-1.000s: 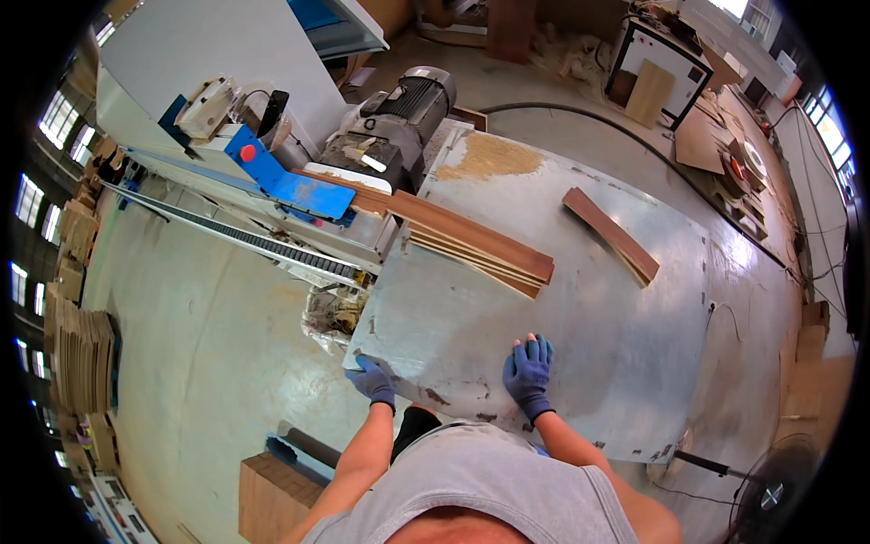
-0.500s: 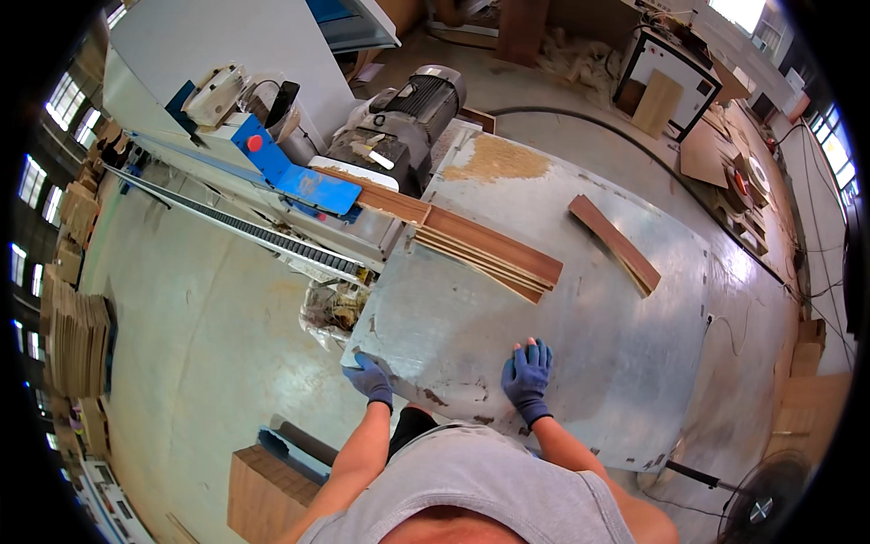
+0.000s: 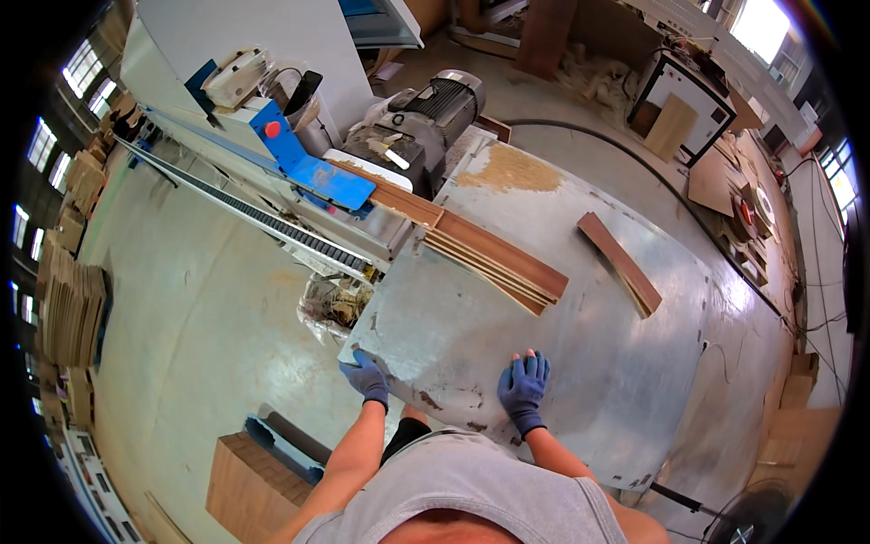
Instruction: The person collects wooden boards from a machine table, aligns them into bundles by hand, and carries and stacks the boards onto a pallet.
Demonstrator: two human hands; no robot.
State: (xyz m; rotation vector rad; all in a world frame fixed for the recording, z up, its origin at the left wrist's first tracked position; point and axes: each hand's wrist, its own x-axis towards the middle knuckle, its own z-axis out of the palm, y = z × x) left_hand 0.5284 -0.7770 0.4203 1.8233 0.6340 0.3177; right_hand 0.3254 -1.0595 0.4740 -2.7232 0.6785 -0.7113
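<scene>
Both my hands wear blue-grey gloves and rest on a large metal table [image 3: 435,335]. My left hand [image 3: 366,376] lies over the table's near left corner, its fingers apart and holding nothing I can see. Flat on the top near the front edge is my right hand [image 3: 523,390], open, with bare fingertips showing. Ahead of the hands lies a stack of narrow brown wooden strips [image 3: 498,258], slightly fanned. Further right sits a separate short pair of strips [image 3: 621,263], touched by neither hand.
Beyond the table's left edge stands a machine with a blue bracket [image 3: 331,181], a red button [image 3: 272,130] and a grey motor [image 3: 444,104]. Sawdust [image 3: 509,172] covers the far corner. Stacked boards [image 3: 249,480] stand at lower left; a black hose [image 3: 625,140] crosses the floor.
My view has shifted slightly, so the machine and strips appear a little further right and lower. Both hands keep their places on the table; the strips lie as before.
</scene>
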